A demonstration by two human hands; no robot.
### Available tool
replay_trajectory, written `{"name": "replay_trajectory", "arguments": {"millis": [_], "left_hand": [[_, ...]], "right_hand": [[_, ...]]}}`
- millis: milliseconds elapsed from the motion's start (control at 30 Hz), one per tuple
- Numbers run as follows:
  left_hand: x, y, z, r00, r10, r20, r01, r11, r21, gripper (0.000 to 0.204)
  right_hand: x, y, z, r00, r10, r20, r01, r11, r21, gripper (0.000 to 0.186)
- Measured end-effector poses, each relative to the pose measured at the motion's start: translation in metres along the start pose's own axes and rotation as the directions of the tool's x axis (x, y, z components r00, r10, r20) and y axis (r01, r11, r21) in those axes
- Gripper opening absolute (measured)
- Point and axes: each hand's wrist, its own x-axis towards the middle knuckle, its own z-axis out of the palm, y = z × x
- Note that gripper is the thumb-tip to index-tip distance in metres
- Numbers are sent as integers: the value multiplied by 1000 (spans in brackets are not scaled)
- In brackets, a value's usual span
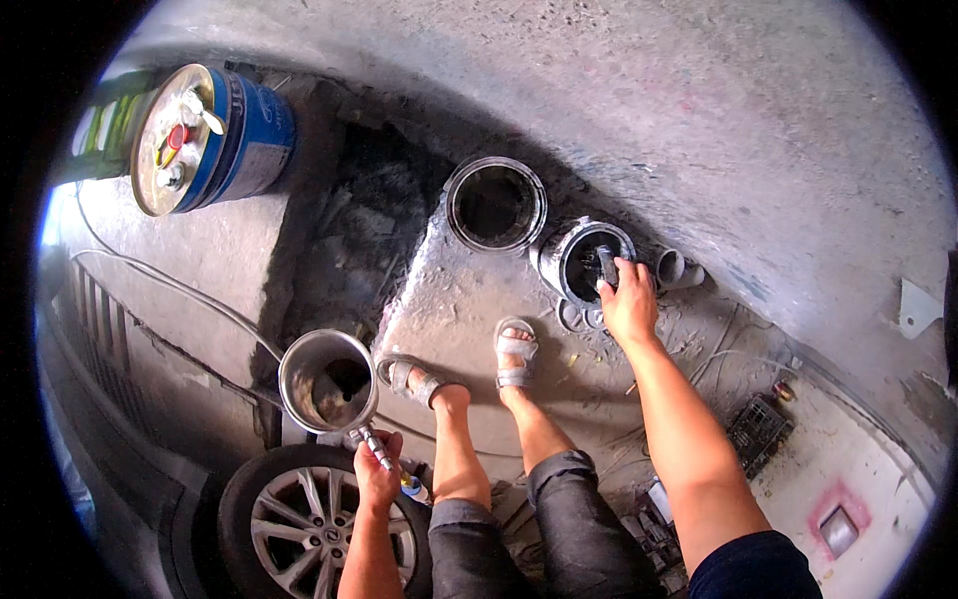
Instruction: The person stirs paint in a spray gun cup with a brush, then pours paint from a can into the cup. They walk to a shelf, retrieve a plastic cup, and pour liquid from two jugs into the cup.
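Observation:
My left hand [377,473] is closed around the lower part of what looks like a spray gun [375,447], held out over the floor. Its wide metal cup [329,381] has no lid, and something dark shows at the bottom. Farther off on the right, my right hand [629,302] reaches to the rim of an open paint-stained can [549,262]. Between its fingers is a short dark stick-like thing [608,266], dipping into the can's dark inside; its lower end is hidden. Just left of this can stands another open round container [455,228] with a dark inside.
A blue drum [261,140] at the far left carries a brush and small items on its lid. A car wheel [329,534] is at the lower left. A hose [190,290] crosses the ledge. Small tubs [671,268] sit by the wall, and a dark crate [760,434] lies right.

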Motion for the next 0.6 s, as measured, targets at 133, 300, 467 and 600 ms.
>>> {"name": "replay_trajectory", "arguments": {"millis": [133, 300, 467, 600], "left_hand": [[4, -13, -4, 994, 104, -11, -104, 994, 45, 14], [20, -23, 0, 992, 88, -93, -96, 991, -89, 21], [56, -24, 1, 991, 80, -107, -95, 985, -145, 32], [90, -17, 3, 988, -8, -152, -39, 951, -306, 42]], "right_hand": [[-9, -3, -10, 981, -123, 152, 138, 986, -93, 43], [-13, 0, -14, 988, -117, 96, 135, 969, -206, 43], [-15, -10, -21, 995, -90, 48, 98, 977, -191, 45], [-20, -11, -24, 988, -149, 38, 153, 975, -161, 46]]}}
